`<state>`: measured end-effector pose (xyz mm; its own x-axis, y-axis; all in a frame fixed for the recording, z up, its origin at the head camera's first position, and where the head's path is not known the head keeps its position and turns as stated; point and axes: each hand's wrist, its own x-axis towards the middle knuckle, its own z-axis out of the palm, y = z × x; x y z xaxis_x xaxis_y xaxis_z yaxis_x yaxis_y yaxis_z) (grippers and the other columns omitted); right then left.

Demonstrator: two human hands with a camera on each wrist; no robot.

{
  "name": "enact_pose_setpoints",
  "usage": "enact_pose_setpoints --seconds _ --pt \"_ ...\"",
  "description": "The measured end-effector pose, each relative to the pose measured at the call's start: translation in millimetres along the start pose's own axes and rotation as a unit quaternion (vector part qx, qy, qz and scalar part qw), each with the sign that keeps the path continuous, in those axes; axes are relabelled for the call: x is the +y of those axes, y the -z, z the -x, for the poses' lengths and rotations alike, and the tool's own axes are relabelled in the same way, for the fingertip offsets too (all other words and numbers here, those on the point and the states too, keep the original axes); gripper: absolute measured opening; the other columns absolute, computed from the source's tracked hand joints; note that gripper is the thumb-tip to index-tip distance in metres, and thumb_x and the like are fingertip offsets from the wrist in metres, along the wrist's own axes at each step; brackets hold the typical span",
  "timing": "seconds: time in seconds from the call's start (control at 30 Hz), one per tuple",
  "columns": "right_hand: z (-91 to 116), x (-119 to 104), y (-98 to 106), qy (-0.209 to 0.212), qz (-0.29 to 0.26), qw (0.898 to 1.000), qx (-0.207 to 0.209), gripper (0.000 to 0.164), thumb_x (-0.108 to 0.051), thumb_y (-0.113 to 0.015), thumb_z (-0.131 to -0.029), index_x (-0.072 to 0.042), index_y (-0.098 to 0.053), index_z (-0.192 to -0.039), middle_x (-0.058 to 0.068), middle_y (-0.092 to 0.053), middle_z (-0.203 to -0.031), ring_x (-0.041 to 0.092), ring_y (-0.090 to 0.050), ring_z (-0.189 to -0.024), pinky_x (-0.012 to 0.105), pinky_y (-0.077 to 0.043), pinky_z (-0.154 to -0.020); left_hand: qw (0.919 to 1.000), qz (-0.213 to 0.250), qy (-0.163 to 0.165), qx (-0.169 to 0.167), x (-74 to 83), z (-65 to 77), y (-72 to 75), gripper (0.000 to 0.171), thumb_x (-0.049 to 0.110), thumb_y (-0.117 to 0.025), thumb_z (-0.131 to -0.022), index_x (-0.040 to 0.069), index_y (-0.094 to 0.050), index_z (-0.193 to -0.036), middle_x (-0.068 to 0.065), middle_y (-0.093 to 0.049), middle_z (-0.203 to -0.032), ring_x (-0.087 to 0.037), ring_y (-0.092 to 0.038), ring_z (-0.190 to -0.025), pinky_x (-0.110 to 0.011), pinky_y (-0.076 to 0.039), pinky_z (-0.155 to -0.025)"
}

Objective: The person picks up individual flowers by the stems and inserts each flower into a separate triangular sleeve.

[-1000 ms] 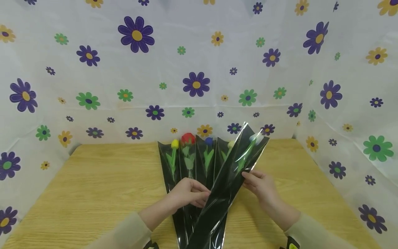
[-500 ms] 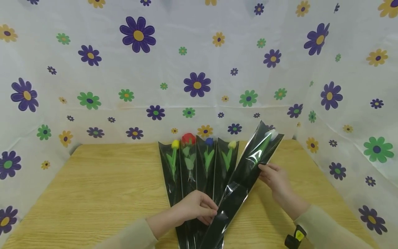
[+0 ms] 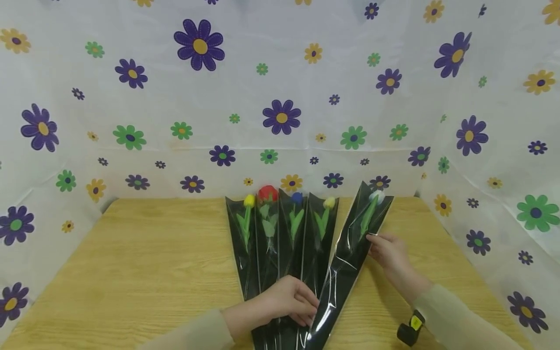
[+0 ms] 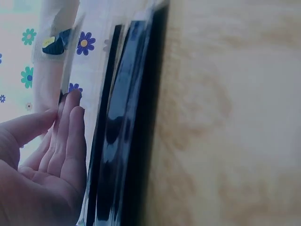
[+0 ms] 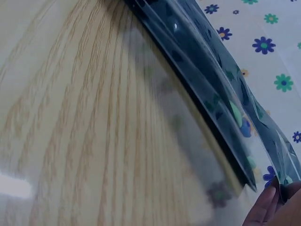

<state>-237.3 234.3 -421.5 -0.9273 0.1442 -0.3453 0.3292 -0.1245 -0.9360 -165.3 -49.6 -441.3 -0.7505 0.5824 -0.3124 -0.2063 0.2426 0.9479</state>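
A white artificial tulip (image 3: 376, 196) in a black sleeve with a clear front (image 3: 343, 272) slants up to the right. Between thumb and fingers, my left hand (image 3: 290, 300) pinches the sleeve's lower left edge; the left wrist view shows this hand (image 4: 51, 160) on the thin edge. Higher up, my right hand (image 3: 391, 253) pinches the right edge, and in the right wrist view the hand (image 5: 282, 207) is partly cut off. To the left lie similar sleeves with a yellow tulip (image 3: 249, 201), a red rose-like flower (image 3: 268, 193), a blue flower (image 3: 297, 197) and a cream tulip (image 3: 329, 202).
The wooden table (image 3: 166, 257) stretches to both sides of the flowers. White cloth with printed daisies (image 3: 236, 87) surrounds the back and sides. A black strap device with a yellow patch (image 3: 411, 328) is on the right wrist.
Both hands have moved right with the white tulip's sleeve, which now stands less slanted. The cream tulip, partly covered earlier, is in full view. The other sleeves stay in place.
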Motion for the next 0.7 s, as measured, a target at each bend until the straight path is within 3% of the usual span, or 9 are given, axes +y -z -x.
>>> enact_pose_setpoints --seconds 0.13,0.23,0.4,0.57,0.7 --pt "-6 7 4 -0.016 0.008 1.0 -0.016 0.009 -0.003 -0.059 -0.105 -0.002 -0.065 -0.099 -0.01 -0.064 -0.075 0.0 -0.061 -0.068 0.014 -0.058 -0.071 0.9999 0.002 0.005 0.011 -1.4 -3.7 -2.3 0.011 -0.006 -0.071 -0.095 -0.01 -0.077 -0.103 -0.027 -0.08 -0.093 -0.019 -0.079 -0.072 -0.034 -0.068 -0.068" --pt "-8 10 7 -0.03 0.003 0.999 -0.027 0.009 -0.002 -0.057 -0.106 0.003 -0.063 -0.109 -0.01 -0.067 -0.078 0.001 -0.064 -0.073 0.014 -0.059 -0.073 0.9999 0.002 0.006 0.016 -1.8 -5.1 -2.9 0.011 -0.006 -0.071 -0.095 -0.011 -0.077 -0.103 -0.027 -0.08 -0.094 -0.018 -0.079 -0.072 -0.035 -0.068 -0.068" --pt "-12 12 8 -0.05 0.003 0.998 -0.033 0.025 -0.004 -0.057 -0.106 0.011 -0.06 -0.126 -0.009 -0.069 -0.081 0.002 -0.066 -0.076 0.014 -0.059 -0.075 0.9998 0.002 0.001 0.02 -0.2 -5.6 -3.8 0.012 -0.006 -0.071 -0.095 -0.012 -0.076 -0.104 -0.029 -0.079 -0.093 -0.02 -0.079 -0.072 -0.036 -0.068 -0.068" --pt "-15 10 6 -0.059 -0.001 0.998 -0.037 0.045 -0.005 -0.056 -0.107 0.018 -0.044 -0.145 -0.008 -0.067 -0.085 0.002 -0.065 -0.078 0.014 -0.059 -0.077 0.9997 0.003 0.008 0.023 2.3 -5.2 -3.9 0.013 -0.004 -0.072 -0.096 -0.01 -0.078 -0.106 -0.027 -0.08 -0.093 -0.021 -0.08 -0.074 -0.036 -0.068 -0.069" --pt "-17 8 5 -0.058 -0.005 0.997 -0.041 0.051 -0.004 -0.054 -0.108 0.019 -0.037 -0.15 -0.008 -0.067 -0.087 0.001 -0.066 -0.08 0.014 -0.059 -0.079 0.9997 0.006 0.009 0.024 3.2 -5.6 -4.2 0.015 -0.004 -0.072 -0.095 -0.009 -0.078 -0.108 -0.027 -0.08 -0.093 -0.023 -0.081 -0.075 -0.036 -0.068 -0.07"
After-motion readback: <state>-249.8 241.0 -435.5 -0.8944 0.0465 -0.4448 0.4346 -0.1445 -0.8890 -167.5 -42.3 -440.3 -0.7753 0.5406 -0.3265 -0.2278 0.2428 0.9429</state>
